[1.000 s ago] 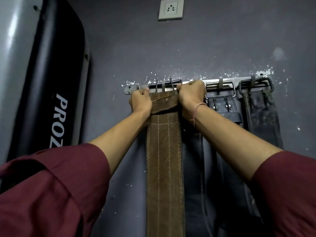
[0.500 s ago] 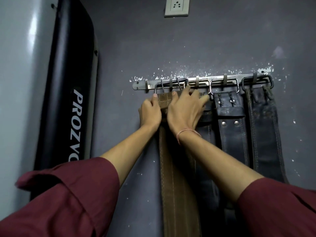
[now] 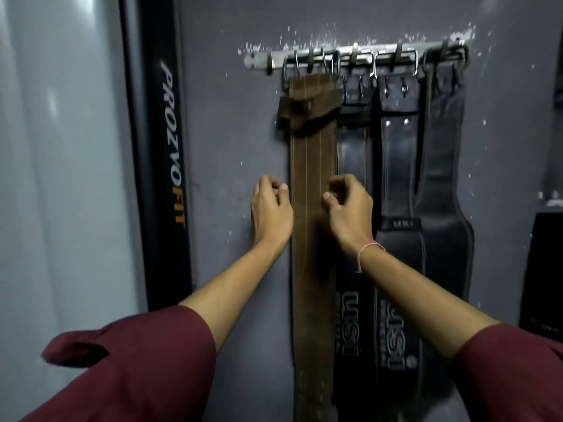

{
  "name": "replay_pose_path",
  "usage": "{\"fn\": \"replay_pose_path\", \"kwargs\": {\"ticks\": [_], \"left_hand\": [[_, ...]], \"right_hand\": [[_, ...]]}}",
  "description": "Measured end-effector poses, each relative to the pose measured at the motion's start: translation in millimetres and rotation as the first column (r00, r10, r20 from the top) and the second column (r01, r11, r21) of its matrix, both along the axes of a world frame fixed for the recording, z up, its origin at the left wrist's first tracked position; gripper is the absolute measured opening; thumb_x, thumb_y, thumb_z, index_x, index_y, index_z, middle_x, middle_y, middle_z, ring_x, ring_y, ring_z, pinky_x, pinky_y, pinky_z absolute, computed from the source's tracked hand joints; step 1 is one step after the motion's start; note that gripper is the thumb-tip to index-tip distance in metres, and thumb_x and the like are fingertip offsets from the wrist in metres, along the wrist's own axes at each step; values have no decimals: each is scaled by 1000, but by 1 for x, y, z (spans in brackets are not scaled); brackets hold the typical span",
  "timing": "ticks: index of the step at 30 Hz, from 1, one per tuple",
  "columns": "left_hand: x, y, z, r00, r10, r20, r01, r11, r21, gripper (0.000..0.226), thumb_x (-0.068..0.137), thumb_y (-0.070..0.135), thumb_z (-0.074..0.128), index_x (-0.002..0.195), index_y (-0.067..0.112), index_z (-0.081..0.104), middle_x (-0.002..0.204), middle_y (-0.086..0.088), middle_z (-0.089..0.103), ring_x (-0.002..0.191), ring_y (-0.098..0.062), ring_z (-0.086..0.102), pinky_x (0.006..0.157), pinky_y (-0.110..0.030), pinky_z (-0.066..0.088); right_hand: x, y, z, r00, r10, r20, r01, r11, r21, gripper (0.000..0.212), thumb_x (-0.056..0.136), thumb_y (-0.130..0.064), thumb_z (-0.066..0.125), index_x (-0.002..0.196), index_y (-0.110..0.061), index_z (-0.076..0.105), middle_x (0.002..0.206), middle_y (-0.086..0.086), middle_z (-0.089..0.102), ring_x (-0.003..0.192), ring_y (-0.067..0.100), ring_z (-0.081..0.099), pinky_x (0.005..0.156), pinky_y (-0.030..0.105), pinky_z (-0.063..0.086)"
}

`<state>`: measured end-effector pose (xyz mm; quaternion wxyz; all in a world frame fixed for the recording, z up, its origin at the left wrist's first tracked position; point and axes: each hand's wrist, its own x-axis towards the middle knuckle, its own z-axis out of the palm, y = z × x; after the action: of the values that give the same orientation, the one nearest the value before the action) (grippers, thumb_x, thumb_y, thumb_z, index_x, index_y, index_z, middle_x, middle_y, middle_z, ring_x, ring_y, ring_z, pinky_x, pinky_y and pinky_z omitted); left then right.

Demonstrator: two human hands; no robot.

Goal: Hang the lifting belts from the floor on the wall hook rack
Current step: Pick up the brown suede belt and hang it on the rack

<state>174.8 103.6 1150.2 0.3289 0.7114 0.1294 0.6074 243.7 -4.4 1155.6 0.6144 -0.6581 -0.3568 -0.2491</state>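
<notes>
A brown lifting belt (image 3: pixel 313 159) hangs by its buckle from the left hooks of the metal wall hook rack (image 3: pixel 262 60), its strap running straight down the wall. Three black belts (image 3: pixel 399 166) hang to its right on the same rack. My left hand (image 3: pixel 271 208) hovers just left of the brown strap with loosely curled fingers and holds nothing. On the strap's right edge, my right hand (image 3: pixel 350 211) is also loosely curled and holds nothing.
A tall black padded panel (image 3: pixel 158 147) with printed lettering stands against the wall to the left. A dark object (image 3: pixel 542 269) sits at the right edge. The floor is out of view.
Both hands let go of the brown belt's top at the hooks and dropped to mid-strap height. The belt now hangs on its own, and the camera has tilted down.
</notes>
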Motion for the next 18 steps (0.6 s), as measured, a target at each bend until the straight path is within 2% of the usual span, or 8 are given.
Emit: {"fn": "replay_pose_path", "kwargs": {"ticks": [3, 5, 10, 13, 15, 18], "left_hand": [[-28, -14, -59, 998, -36, -52, 32, 997, -67, 16, 101, 18, 48, 92, 10, 57, 88, -7, 63, 82, -18, 59, 68, -25, 41], [-49, -28, -97, 995, -59, -84, 48, 990, -130, 17, 102, 17, 47, 92, 9, 59, 86, -5, 63, 79, -15, 58, 64, -21, 40], [-84, -57, -183, 978, -138, -154, 86, 950, -299, 18, 102, 18, 48, 89, 9, 58, 82, -6, 63, 73, -12, 56, 61, -16, 40], [-100, -72, -236, 971, -126, -202, 43, 928, -371, 21, 101, 22, 49, 88, 8, 57, 78, -4, 63, 67, -10, 55, 60, -17, 40], [-108, -81, -279, 961, -134, -244, 23, 912, -410, 22, 100, 24, 50, 85, 9, 56, 74, -4, 60, 66, -14, 55, 62, -27, 44], [-124, -93, -346, 945, -137, -299, -22, 881, -473, 22, 97, 30, 49, 81, 16, 53, 72, -3, 59, 69, -24, 58, 68, -41, 48]], "right_hand": [[-27, -17, -57, 992, 49, -114, -62, 991, -118, 15, 93, -7, 63, 108, -11, 65, 106, 5, 67, 97, 13, 62, 87, 21, 52], [-44, -29, -93, 984, 64, -168, -93, 980, -175, 12, 93, -7, 63, 104, -10, 66, 98, 3, 68, 91, 12, 62, 80, 16, 50], [-77, -56, -175, 948, 92, -306, -172, 954, -244, 6, 93, -7, 63, 97, -11, 65, 90, 2, 66, 86, 12, 61, 79, 23, 49], [-91, -68, -226, 921, 98, -378, -213, 937, -277, 6, 93, -9, 62, 94, -13, 65, 88, 3, 66, 84, 13, 60, 80, 30, 50], [-98, -73, -262, 891, 112, -439, -263, 917, -301, 5, 94, -10, 61, 94, -12, 65, 87, 6, 66, 83, 15, 60, 82, 36, 53], [-109, -81, -326, 833, 134, -536, -354, 875, -331, 9, 95, -7, 59, 94, -13, 65, 80, 0, 63, 82, 16, 60, 85, 39, 53]]}}
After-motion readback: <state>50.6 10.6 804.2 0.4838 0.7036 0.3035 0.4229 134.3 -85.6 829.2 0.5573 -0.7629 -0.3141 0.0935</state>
